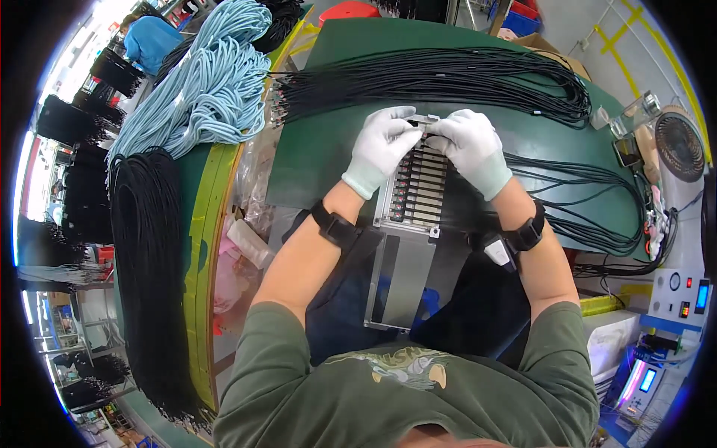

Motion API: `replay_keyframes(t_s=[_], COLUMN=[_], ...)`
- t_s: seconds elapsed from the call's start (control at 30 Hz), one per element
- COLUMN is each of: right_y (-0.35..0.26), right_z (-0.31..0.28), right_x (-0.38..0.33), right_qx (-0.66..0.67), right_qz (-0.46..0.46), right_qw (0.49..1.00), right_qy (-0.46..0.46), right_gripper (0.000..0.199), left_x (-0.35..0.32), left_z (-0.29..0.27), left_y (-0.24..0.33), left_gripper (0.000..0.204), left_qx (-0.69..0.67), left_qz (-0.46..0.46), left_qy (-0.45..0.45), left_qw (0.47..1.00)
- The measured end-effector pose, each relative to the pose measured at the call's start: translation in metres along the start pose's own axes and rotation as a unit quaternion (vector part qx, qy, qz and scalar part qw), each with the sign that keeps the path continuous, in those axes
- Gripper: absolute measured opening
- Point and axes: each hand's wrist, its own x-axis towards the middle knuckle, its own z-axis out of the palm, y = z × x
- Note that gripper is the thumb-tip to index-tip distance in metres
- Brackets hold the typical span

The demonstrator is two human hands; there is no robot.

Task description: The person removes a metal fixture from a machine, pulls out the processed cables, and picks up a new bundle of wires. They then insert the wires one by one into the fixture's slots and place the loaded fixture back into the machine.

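My left hand (382, 146) and my right hand (472, 145), both in white gloves, meet at the far end of a metal jig (379, 214). Thumbs and fingers are pinched close together over its last slots, next to a small silvery metal piece (426, 118). What each pinch holds is mostly hidden by the gloves. A row of slim metal-and-black pieces (423, 188) lies side by side in the jig below my hands. Black cables (571, 175) run off to the right from behind my right wrist.
A bundle of black cables (441, 75) stretches across the green table (314, 168). On the left lie light-blue cables (213, 89) and black cable coils (149, 261). At right stand a small fan (679, 146), a glass jar (633, 116) and instruments with displays (678, 297). A person (149, 43) is far left.
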Motion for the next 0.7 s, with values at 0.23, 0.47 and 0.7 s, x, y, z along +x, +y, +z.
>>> replay_keyframes(t_s=[0.23,0.47,0.7], right_y=[0.000,0.036,0.038], right_z=[0.013,-0.004,-0.009], right_x=[-0.001,-0.012,-0.008], right_qx=[-0.048,0.013,-0.031], right_qz=[-0.076,0.060,0.044], right_qw=[0.991,0.998,0.999], right_qy=[0.095,0.026,-0.008], right_gripper=[0.014,0.012,0.013], left_x=[0.000,0.005,0.007], left_z=[-0.002,-0.022,-0.014], left_y=[-0.004,-0.033,-0.018], left_gripper=[0.016,0.018,0.023], left_qx=[-0.039,-0.017,0.154], left_qz=[-0.045,-0.076,-0.061], left_qy=[-0.012,0.036,0.055], left_qw=[0.998,0.996,0.985])
